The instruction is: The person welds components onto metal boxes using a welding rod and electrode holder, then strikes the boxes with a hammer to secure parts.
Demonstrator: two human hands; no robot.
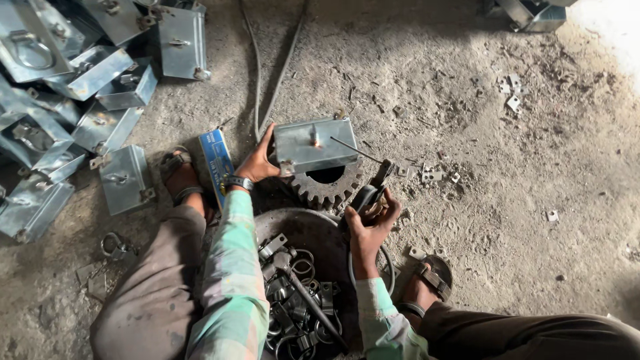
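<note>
1. i take the big toothed gear [328,189] on the floor as my landmark; the metal box [315,144] sits on top of it, covering its far half.
2. the box lies with its long axis running left to right across my view, its broad flat face turned up, and a small bright glowing spot near the middle of that face.
3. my left hand [258,162] is at the box's left end, just left of the gear; the fingers are spread and pressed against the box's side, steadying it rather than wrapped around it.
4. my right hand [371,223] is just right of and nearer than the gear, fingers curled tight around the dark electrode holder [371,193].
5. the thin welding rod [355,151] runs from the holder up and left, its tip pointing toward the glowing spot on the box.
6. nearer than the gear sits a round pan [300,227] of rings and clips.
7. far left of the gear lies a pile of shiny boxes [67,100], and a blue carton [217,162] lies just beside my left wrist.
</note>
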